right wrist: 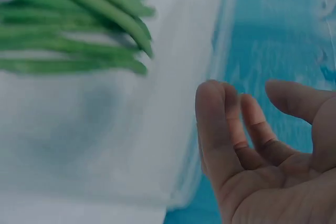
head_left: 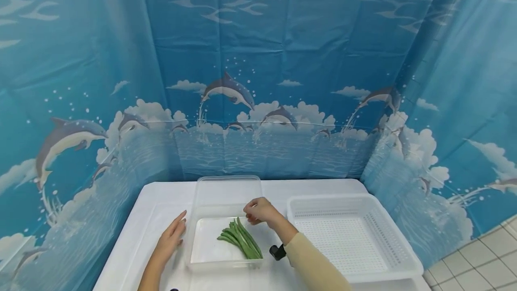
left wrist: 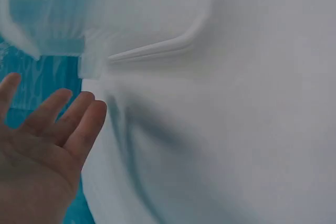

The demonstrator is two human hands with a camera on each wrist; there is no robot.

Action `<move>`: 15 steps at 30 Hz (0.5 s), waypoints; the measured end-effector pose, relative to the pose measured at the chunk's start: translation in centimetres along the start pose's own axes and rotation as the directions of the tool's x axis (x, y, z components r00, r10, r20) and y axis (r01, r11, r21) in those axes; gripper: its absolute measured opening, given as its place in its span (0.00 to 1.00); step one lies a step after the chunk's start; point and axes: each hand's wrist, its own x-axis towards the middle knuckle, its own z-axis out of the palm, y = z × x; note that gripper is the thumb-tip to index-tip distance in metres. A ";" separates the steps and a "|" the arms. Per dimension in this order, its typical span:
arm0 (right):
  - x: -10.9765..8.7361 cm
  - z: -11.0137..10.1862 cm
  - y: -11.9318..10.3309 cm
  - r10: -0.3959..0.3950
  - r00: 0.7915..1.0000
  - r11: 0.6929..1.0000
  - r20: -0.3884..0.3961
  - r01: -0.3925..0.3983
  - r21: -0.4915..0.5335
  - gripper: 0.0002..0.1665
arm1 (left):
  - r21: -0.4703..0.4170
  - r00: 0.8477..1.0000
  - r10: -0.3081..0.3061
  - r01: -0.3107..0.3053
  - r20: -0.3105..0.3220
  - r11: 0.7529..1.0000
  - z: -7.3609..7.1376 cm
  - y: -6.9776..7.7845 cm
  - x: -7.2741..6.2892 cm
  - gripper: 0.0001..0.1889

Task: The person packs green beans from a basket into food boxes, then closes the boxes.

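A bundle of green beans [head_left: 243, 238] lies at the right side of a clear plastic container [head_left: 226, 264], whose raised lid [head_left: 228, 191] stands behind it. My left hand [head_left: 171, 238] is beside the container's left wall, fingers extended and holding nothing. In the left wrist view, that hand [left wrist: 50, 145] is apart from the clear plastic. Near the container's far right corner is my right hand [head_left: 261, 210], with fingers loosely bent. Between its thumb and fingers there is nothing in the right wrist view, where the hand [right wrist: 262, 166] is close to the container rim and the beans [right wrist: 79, 30].
A white perforated basket [head_left: 404, 241] sits on the white table [head_left: 133, 237] at the right. Blue dolphin-print curtains [head_left: 250, 156] enclose the back and sides. A small black object [head_left: 277, 252] shows at the right wrist. White tiles [head_left: 480, 257] appear at lower right.
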 end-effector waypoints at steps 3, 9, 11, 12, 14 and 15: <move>1.3 -2.4 -0.7 0.021 0.998 0.999 -0.054 -0.019 0.035 0.18 | 0.022 0.999 -0.043 0.042 0.032 0.999 -2.0 1.7 1.8 0.42; 4.7 -4.9 -0.6 0.173 0.977 0.982 -0.125 -0.161 0.095 0.34 | 0.055 0.979 -0.136 0.129 0.154 0.990 -4.4 4.6 6.9 0.49; 5.7 -5.1 -0.3 0.217 0.971 0.972 -0.105 -0.204 0.118 0.39 | 0.038 0.966 -0.169 0.165 0.197 0.986 -4.3 5.1 8.2 0.49; 6.0 -5.1 -0.1 0.230 0.969 0.967 -0.086 -0.217 0.136 0.41 | 0.023 0.959 -0.184 0.184 0.216 0.983 -4.1 5.2 8.8 0.50; 6.6 -5.1 0.3 0.258 0.965 0.951 -0.048 -0.244 0.190 0.44 | -0.015 0.946 -0.217 0.227 0.240 0.974 -3.3 5.2 9.6 0.51; 6.8 -5.1 0.5 0.264 0.964 0.943 -0.029 -0.251 0.219 0.45 | -0.041 0.941 -0.232 0.250 0.248 0.967 -2.8 5.3 10.0 0.51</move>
